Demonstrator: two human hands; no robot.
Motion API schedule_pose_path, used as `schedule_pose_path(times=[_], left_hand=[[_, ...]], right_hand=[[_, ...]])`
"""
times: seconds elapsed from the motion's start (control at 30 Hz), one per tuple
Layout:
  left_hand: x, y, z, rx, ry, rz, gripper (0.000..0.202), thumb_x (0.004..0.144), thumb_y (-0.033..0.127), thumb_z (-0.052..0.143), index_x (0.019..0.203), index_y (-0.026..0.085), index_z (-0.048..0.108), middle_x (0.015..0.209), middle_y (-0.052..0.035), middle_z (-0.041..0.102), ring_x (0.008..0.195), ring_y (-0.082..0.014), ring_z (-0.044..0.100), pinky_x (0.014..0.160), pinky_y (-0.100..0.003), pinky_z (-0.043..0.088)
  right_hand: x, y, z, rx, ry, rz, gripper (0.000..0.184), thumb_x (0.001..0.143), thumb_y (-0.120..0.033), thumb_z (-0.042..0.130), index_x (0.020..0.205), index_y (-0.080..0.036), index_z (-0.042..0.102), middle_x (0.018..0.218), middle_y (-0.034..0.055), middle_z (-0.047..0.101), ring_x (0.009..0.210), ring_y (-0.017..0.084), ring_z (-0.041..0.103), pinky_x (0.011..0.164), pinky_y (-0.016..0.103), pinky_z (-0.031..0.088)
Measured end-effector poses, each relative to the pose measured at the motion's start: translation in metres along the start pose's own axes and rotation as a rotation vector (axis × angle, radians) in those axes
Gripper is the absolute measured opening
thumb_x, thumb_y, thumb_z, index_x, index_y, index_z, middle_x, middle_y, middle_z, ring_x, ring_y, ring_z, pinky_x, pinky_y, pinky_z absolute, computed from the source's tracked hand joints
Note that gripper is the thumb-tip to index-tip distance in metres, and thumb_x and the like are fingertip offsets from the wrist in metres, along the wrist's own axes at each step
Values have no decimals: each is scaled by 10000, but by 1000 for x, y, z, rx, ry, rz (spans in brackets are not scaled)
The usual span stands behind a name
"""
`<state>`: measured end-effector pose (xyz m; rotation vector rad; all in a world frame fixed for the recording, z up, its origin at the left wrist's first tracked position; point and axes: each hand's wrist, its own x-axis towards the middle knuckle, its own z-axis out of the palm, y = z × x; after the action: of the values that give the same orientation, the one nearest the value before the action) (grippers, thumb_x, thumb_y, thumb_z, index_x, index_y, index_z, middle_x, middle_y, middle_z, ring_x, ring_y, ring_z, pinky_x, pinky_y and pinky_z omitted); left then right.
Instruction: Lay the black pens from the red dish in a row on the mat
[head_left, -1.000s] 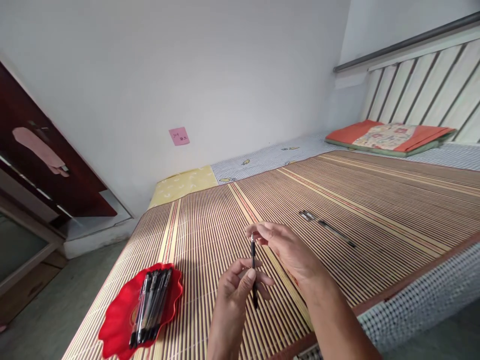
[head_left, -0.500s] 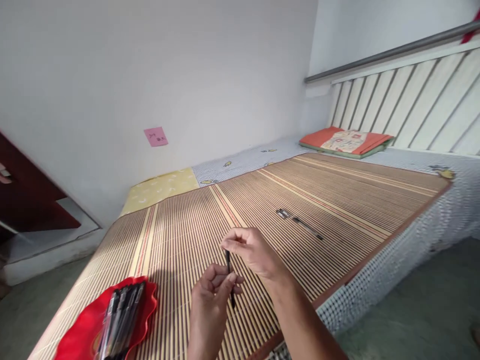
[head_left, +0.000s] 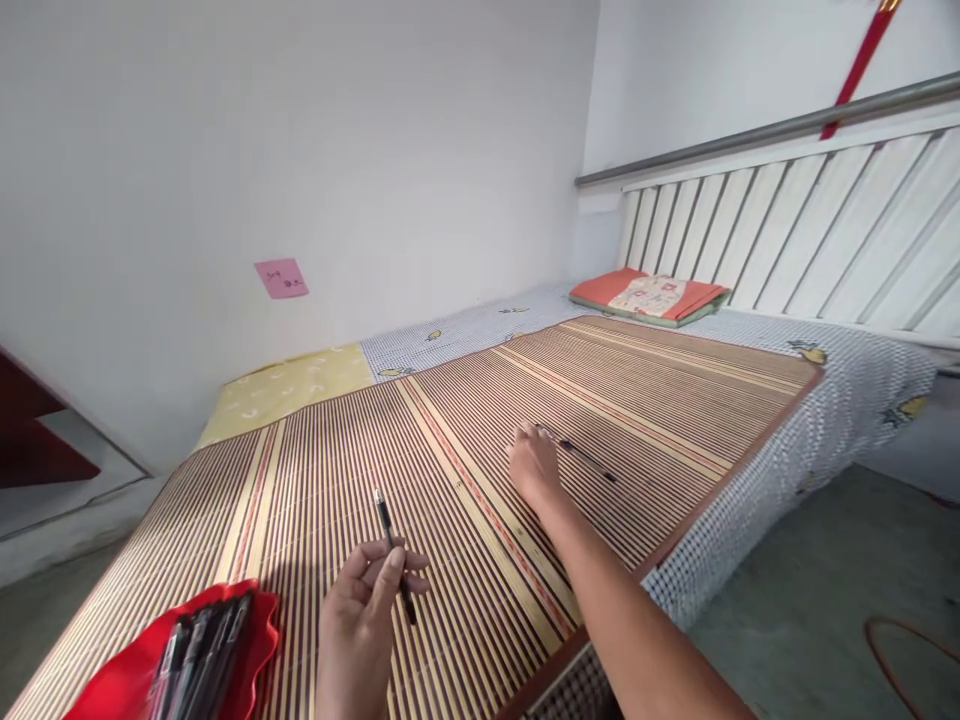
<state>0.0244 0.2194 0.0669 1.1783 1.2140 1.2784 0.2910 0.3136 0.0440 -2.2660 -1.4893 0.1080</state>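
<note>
My left hand (head_left: 364, 610) grips a black pen (head_left: 384, 515) between thumb and fingers, its clear uncapped tip pointing up and away. My right hand (head_left: 534, 462) is stretched out over the bamboo mat (head_left: 465, 400), low against its surface. Its fingers are bent and closed on a pen cap, which they mostly hide. Touching or just beside those fingertips lies a small clear-and-black pen part (head_left: 547, 432). A dark pen barrel (head_left: 589, 460) lies on the mat to the right of it.
A red scalloped tray (head_left: 264, 625) with several black pens (head_left: 199, 655) stands at the lower left. The mat covers a bed with a checkered sheet (head_left: 862, 370). At the back are a folded orange cloth (head_left: 611, 288), a slatted white headboard (head_left: 795, 220) and a wall with a pink note (head_left: 282, 279).
My right hand has left the pen's upper end and moved away to the loose pen parts. The pen's clear tip now shows. The view has turned slightly right.
</note>
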Motion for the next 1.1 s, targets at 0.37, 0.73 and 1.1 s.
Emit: schedule_pose_path(times=[0.37,0.73,1.1], left_hand=[[0,0,6,-62,-21,-24,446,762,540,851,966,167,717,878,-86,773,684,-201,684,703,-346,599],[-5,2,12,-48,-76,39,414,821,547,799,1015,183,761,709,-12,621,641,-145,487,596,-248,405],[-3,-8,6,57,-185,25,413,880,591,724,1037,210,743,734,3,558,680,-153,441,626,-259,344]], right_hand=[[17,37,13,-42,-91,58,356,980,-24,427,1128,-55,750,1182,242,724,1098,274,682,901,331,451],[-43,-9,-27,671,-228,-175,209,936,-196,636,1106,-162,752,1005,76,770,931,183,712,802,259,529],[-80,-48,-51,1474,-245,-281,248,929,-416,747,1079,-221,776,1027,64,729,884,170,648,809,317,532]])
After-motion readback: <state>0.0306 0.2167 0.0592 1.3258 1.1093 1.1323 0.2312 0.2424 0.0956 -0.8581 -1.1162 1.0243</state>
